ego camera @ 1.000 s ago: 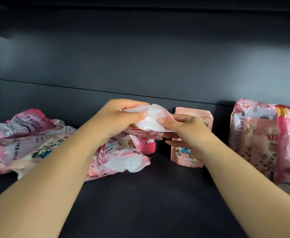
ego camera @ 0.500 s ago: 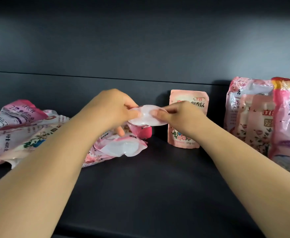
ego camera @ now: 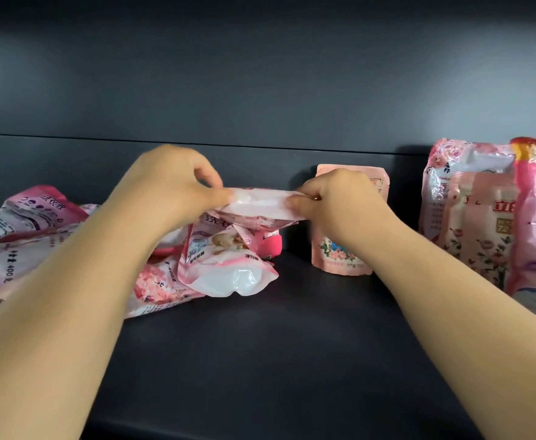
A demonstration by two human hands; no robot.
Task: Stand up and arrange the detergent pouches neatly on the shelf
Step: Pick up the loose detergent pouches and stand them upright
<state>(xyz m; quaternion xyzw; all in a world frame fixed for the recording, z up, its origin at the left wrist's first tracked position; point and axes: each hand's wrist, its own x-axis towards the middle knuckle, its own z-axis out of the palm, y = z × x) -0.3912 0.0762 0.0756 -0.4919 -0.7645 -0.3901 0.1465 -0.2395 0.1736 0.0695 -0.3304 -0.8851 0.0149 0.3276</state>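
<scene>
A pink detergent pouch (ego camera: 257, 206) is held off the shelf (ego camera: 292, 360) between both hands, lying roughly flat with its pale underside toward the camera. Its left end is pinched by the left hand (ego camera: 171, 185), thumb and fingers curled onto the film; its right end is pinched in the same way by the right hand (ego camera: 336, 201). Both grips are closed on the pouch itself, not merely resting against it.

Directly beneath the grip lies a heap of fallen pouches (ego camera: 222, 268), which runs off to the left of the left hand. Just behind the right hand, and partly hidden by it, a small pink pouch (ego camera: 342, 255) stands upright. Further to the right of the grip, two larger pouches (ego camera: 469, 217) are already standing side by side.

The step in hand appears to be the lifting of one pouch clear of the heap, ahead of its being stood up. The next move probably calls for the pouch to be turned upright, base down (which end is the base cannot be told with certainty here), and set on the bare shelf near the right hand, beside the small standing pouch. The soft, slumping film may need both grips kept until the base is settled.
</scene>
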